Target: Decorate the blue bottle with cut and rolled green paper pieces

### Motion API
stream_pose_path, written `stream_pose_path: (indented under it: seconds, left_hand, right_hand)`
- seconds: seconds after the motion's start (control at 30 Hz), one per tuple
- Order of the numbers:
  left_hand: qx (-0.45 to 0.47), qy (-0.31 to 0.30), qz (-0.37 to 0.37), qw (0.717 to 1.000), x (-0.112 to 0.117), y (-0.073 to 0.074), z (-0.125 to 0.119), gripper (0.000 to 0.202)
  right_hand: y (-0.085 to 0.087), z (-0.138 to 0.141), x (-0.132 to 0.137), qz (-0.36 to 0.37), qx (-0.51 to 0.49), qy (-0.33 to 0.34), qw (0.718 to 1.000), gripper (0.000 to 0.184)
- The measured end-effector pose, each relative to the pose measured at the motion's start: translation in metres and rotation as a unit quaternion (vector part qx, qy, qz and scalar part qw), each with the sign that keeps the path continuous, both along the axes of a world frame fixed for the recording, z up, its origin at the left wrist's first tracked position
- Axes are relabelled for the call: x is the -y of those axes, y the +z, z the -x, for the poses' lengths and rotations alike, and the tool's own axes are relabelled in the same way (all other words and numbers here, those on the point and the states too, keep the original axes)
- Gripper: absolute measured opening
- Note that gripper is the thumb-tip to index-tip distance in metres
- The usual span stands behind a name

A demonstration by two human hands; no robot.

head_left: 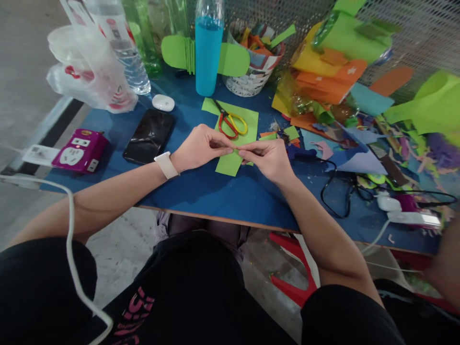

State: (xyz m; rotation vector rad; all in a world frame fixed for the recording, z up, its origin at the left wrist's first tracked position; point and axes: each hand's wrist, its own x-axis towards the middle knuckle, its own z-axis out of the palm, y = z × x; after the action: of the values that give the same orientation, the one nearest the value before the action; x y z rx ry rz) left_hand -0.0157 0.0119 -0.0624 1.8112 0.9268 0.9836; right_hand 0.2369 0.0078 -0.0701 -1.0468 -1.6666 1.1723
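Observation:
My left hand (206, 146) and my right hand (269, 158) meet over the blue table (201, 191). Both sets of fingertips are pinched close together on a piece of light green paper (229, 164), part of which shows below them. The fingers cover much of its upper part, so its exact shape is hidden. Just beyond my hands lies a larger green paper sheet (253, 122). Resting on that sheet is a pair of scissors (233, 125) with one red and one yellow handle loop and dark blades pointing away.
Left of my hands are a black phone (149, 136), a white earbud case (163, 102) and a purple socket adapter (81, 151). Behind stand a bottle of blue liquid (207, 57) and a woven basket (249, 72). Paper scraps (406, 143) and a black cable (334, 191) spread rightward.

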Motion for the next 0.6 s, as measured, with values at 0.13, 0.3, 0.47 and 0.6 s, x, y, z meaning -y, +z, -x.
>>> stream_pose_path:
  seconds: [0.13,0.3,0.47,0.6]
  left_hand:
    - [-0.003,-0.001,0.004,1.0,0.001,0.0018,0.0002,0.018]
    - [-0.007,0.001,0.003,1.0,0.0014,0.0014,0.0003,0.013]
    - [-0.006,0.003,0.0,1.0,0.0005,0.0,0.0,0.017]
    - [-0.002,0.0,0.001,1.0,-0.0001,0.0002,0.0001,0.019]
  right_hand:
    - [0.0016,-0.0004,0.0002,-0.003,0.003,0.001,1.0,0.045]
    - [-0.0033,-0.0032,0.0005,-0.022,0.023,0.005,0.999,0.043]
    - [-0.0044,-0.0024,0.0026,-0.05,0.051,-0.015,0.997,0.045]
    - [0.0023,0.0003,0.0053,-0.059,0.06,-0.01,0.996,0.048]
